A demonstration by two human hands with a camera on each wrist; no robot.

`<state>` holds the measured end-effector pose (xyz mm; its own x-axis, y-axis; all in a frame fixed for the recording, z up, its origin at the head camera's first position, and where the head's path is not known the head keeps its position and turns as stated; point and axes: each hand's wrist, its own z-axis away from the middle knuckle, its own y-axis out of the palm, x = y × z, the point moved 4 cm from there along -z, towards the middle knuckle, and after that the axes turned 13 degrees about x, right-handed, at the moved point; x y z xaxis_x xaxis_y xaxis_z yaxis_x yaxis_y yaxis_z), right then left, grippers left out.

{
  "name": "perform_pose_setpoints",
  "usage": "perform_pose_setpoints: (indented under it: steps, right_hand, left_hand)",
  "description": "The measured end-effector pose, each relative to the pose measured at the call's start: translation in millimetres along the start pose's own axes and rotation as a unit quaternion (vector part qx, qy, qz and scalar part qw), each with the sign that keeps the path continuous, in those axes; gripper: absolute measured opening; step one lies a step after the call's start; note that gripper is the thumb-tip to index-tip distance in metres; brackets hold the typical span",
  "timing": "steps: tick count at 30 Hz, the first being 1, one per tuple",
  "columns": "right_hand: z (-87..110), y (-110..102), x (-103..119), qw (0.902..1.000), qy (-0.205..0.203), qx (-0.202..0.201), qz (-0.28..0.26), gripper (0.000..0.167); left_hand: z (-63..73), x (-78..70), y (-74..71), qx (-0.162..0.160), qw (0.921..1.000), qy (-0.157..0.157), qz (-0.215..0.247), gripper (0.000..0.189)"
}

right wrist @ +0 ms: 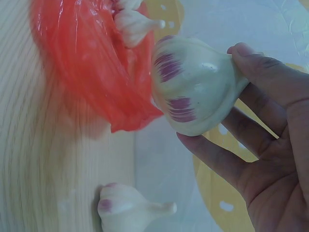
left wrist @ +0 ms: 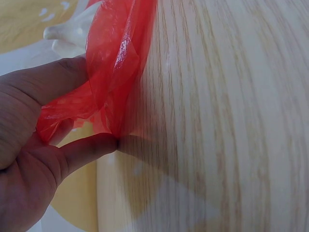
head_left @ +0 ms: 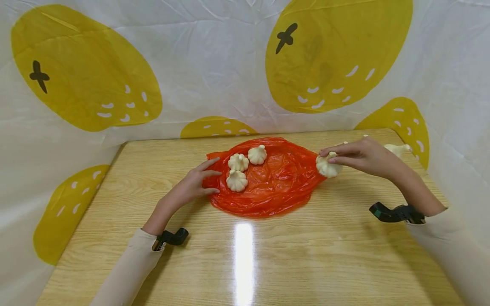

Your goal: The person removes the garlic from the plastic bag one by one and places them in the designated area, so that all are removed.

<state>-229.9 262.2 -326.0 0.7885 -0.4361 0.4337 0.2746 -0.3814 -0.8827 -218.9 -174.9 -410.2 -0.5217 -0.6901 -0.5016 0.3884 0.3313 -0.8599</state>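
Note:
A red plastic bag (head_left: 268, 199) lies spread on the table with its mouth upward. Three pale garlic bulbs, one of them the front bulb (head_left: 237, 181), sit in its left half. At the bag's left edge my left hand (head_left: 193, 182) has thin plastic between thumb and fingers (left wrist: 91, 150). By the bag's right edge, my right hand (head_left: 363, 157) pinches another garlic bulb (right wrist: 193, 92) near its stem. Purple streaks mark that bulb, which hangs above the table with its base toward the bag.
Behind my right hand lies a further garlic bulb (head_left: 398, 149); tips of others are partly hidden there. The wooden table (head_left: 306, 255) meets a white cloth (head_left: 214, 63) with yellow fruit prints at its back and sides. Dark wrist cameras (head_left: 396, 212) jut from both sleeves.

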Motion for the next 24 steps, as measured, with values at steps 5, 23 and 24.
perform_pose_setpoints:
  steps: [5, 23, 24]
  right_hand:
    - [6.7, -3.6, -1.7, 0.9998, 0.002, -0.013, 0.013, 0.040]
    - [34.6, -8.3, -15.8, 0.9974, 0.052, -0.043, 0.027, 0.040]
    - [35.9, -8.7, -16.6, 0.9971, 0.054, -0.045, 0.030, 0.040]
  left_hand:
    - [-0.5, 1.0, 0.3, 0.000, 1.0000, 0.000, 0.000, 0.049]
    - [0.0, -1.1, 0.2, 0.000, 0.9999, 0.002, -0.010, 0.049]
    - [0.2, -1.1, 0.3, 0.000, 0.9999, 0.002, -0.012, 0.049]
